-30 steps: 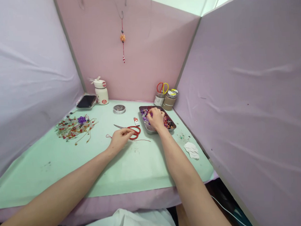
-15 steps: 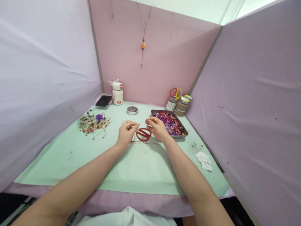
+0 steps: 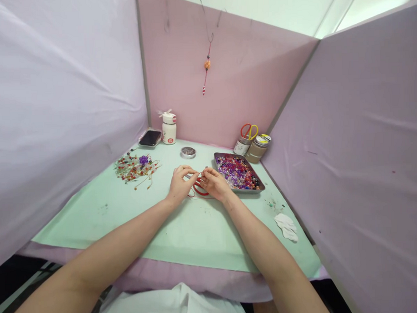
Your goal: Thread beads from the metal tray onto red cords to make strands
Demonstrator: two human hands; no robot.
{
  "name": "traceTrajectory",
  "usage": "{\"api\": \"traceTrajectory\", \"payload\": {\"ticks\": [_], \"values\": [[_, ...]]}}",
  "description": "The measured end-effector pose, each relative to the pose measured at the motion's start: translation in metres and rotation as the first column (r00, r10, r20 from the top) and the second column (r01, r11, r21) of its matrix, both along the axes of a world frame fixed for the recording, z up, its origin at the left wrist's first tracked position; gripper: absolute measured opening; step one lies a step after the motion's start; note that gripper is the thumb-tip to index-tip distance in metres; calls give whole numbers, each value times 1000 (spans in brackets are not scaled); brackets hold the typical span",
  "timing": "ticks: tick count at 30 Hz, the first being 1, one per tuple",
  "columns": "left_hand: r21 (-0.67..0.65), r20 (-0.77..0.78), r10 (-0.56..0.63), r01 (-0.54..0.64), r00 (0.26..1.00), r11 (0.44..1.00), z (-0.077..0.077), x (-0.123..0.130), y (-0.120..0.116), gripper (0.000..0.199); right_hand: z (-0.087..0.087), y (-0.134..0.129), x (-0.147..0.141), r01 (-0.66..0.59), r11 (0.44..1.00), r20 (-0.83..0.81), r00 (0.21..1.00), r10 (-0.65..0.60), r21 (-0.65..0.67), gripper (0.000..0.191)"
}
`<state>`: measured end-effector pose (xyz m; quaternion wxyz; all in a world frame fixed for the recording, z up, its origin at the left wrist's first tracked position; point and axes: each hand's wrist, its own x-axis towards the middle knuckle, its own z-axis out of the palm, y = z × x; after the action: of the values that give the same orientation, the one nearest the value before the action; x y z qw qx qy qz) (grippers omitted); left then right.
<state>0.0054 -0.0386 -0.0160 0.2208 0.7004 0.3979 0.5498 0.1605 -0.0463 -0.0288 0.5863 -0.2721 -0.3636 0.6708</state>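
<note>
A thin red cord (image 3: pixel 207 198) lies partly on the bench (image 3: pixel 184 242) just under the two grips, and a short red bit shows between their fingertips. The left grip (image 3: pixel 181 184) is narrow, pinching the cord. The right grip (image 3: pixel 215 182) is narrow too, its fingertips close beside the left one's; what it may hold is too small to tell. Red-handled scissors (image 3: pixel 197 188) lie beneath both grips, partly hidden. Just right of the right grip stands a metal tray (image 3: pixel 248 190) full of mixed beads (image 3: pixel 235 171). Beyond the left grip sits a round dish (image 3: pixel 188 152); left of that grip, well apart, spreads a pile of beaded strings (image 3: pixel 131 169). Nearer than the right grip, off to its right, lies a crumpled white cloth (image 3: pixel 286 227).
</note>
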Motion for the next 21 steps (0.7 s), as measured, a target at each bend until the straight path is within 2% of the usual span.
{"api": "traceTrajectory", "payload": {"ticks": [12, 21], "values": [[-8, 26, -23, 24, 999, 1000, -5, 0, 3, 7, -3, 0, -2, -13, 999, -4, 1000, 13, -29, 14], [-13, -12, -23, 23, 1000, 1000, 0, -1, -1, 6, -5, 0, -2, -26, 999, 19, 999, 27, -47, 17]]}}
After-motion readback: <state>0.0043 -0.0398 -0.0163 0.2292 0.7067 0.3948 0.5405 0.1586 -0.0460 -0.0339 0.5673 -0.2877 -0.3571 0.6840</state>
